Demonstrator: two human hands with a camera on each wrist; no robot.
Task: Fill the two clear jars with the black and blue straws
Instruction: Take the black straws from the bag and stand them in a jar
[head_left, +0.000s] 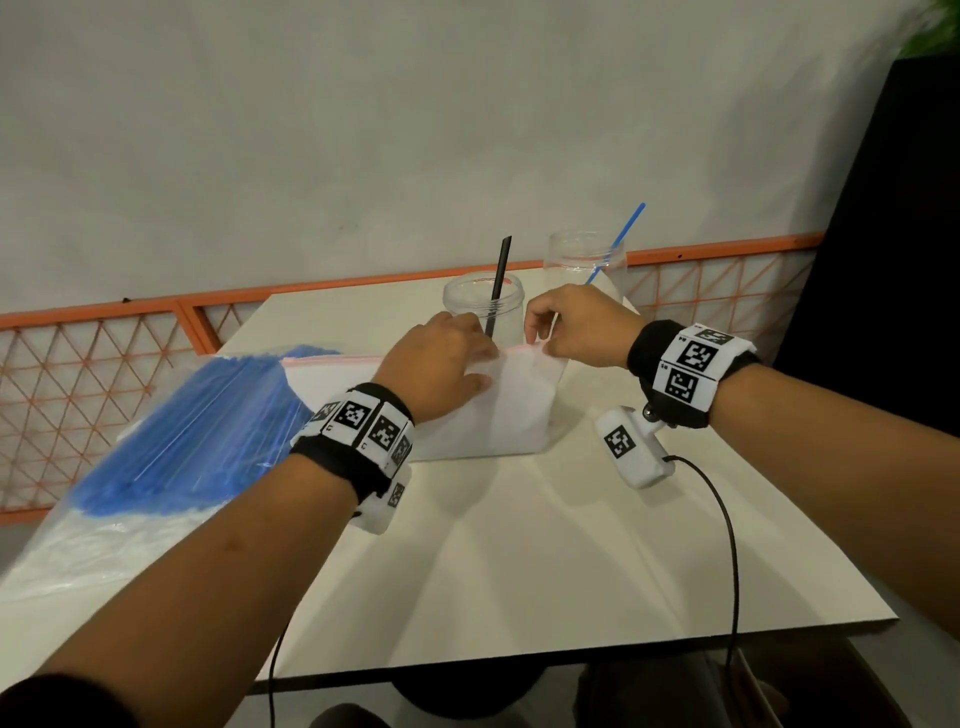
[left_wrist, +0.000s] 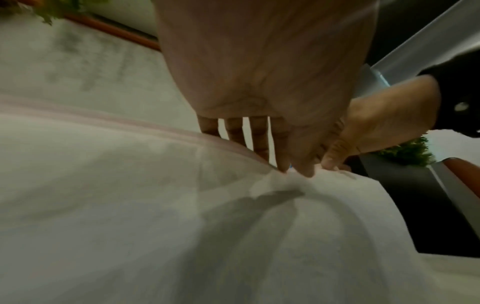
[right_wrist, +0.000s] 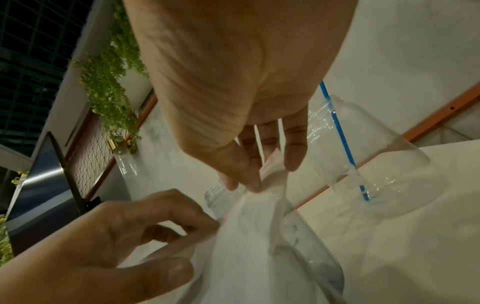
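Note:
Two clear jars stand at the table's far side. The nearer jar (head_left: 483, 304) (right_wrist: 221, 197) holds one black straw (head_left: 500, 283). The farther jar (head_left: 587, 260) (right_wrist: 363, 148) holds one blue straw (head_left: 621, 239) (right_wrist: 342, 142). In front of them lies a clear zip bag (head_left: 519, 410) (left_wrist: 182, 205) (right_wrist: 249, 236) with a pink seal strip. My left hand (head_left: 491, 364) (left_wrist: 296, 170) pinches its top edge. My right hand (head_left: 537, 345) (right_wrist: 249, 183) pinches the same edge just to the right. I cannot make out what is inside the bag.
A large clear bag full of blue straws (head_left: 197, 431) lies at the table's left, overhanging the edge. An orange mesh railing (head_left: 104, 374) runs behind the white table (head_left: 519, 561). A black panel (head_left: 893, 234) stands at the right. Cables hang from both wrist cameras.

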